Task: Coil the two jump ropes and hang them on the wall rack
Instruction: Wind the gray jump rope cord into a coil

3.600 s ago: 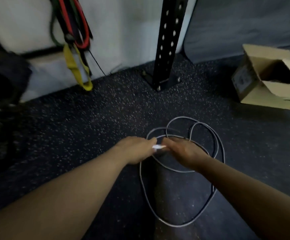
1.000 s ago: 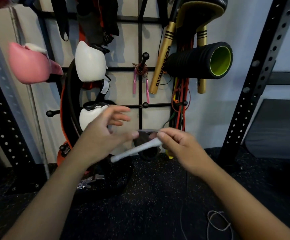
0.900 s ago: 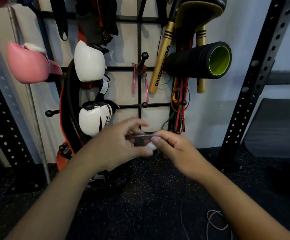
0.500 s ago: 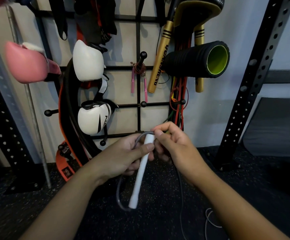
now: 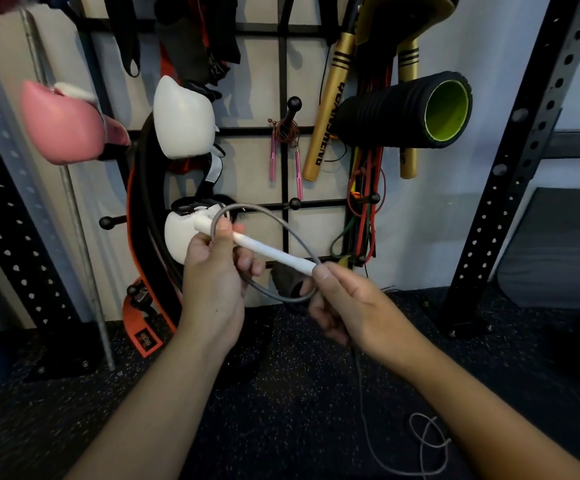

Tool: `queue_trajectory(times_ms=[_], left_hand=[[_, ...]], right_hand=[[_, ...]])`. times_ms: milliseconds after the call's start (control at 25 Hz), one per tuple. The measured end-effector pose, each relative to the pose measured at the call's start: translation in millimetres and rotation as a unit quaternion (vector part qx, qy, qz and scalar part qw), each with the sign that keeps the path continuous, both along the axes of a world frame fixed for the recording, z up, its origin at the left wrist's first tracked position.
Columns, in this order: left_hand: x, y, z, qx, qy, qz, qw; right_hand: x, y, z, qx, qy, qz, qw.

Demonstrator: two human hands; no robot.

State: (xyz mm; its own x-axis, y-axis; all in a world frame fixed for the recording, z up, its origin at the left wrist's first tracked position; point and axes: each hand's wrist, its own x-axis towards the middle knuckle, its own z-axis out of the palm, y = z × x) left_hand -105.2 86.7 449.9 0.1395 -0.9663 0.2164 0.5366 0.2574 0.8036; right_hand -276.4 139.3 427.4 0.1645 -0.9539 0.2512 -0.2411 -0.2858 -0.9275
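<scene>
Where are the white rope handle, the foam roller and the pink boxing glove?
white rope handle (image 5: 271, 251), head view, middle of its shaft.
foam roller (image 5: 385, 114), head view, ribbed black side.
pink boxing glove (image 5: 61, 124), head view, padded front.

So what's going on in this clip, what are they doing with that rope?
A person stands at a wall rack coiling a grey jump rope. The left hand holds the white handle near its top; the right hand pinches its lower end. One small loop is formed, the rest trails on the floor. A pink-handled rope already hangs on a peg.
</scene>
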Motion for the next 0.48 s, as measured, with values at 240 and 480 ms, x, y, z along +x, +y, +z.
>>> queue_trajectory(times_ms=[240,480], left_hand=[[28,-6,8,-0.076,-0.385,0.061,0.918],[9,17,11,-0.091,-0.602,-0.196,0.769]], right_hand=[[-27,-14,4,-0.041,0.119,-0.025,0.992],[-23,-13,10,-0.076,0.262,0.014,0.962]])
